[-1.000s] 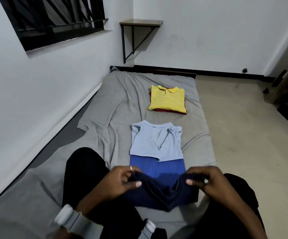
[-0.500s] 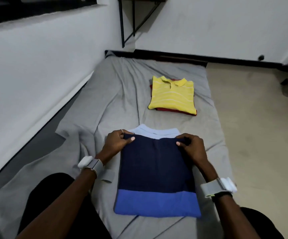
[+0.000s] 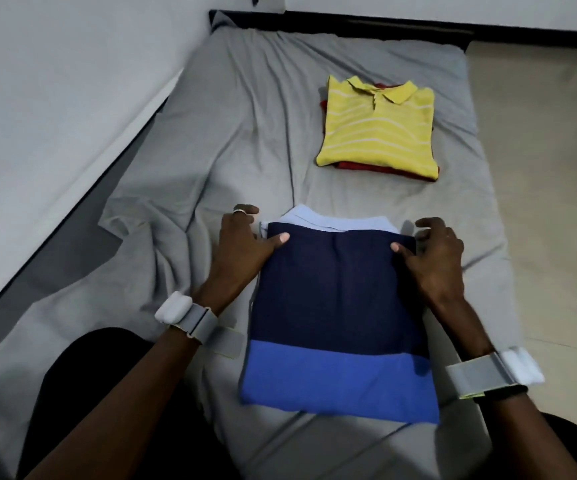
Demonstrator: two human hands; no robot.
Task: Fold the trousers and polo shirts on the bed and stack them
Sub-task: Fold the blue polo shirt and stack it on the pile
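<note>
Currently the left hand (image 3: 242, 247) and right hand (image 3: 434, 252) each set a thumb on a far corner of the blue polo shirt (image 3: 339, 306). Fingers curl beside the edge; pinch or mere press, cannot tell. Shirt lies folded flat on the bed (image 3: 211, 133). Judged: last fold laid. Next: carry it squarely onto the yellow polo shirt (image 3: 377, 133) beyond.

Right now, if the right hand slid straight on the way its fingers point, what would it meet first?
Ahead of the right hand lies bare sheet, then probably the yellow polo; the depth is hard to judge.
</note>
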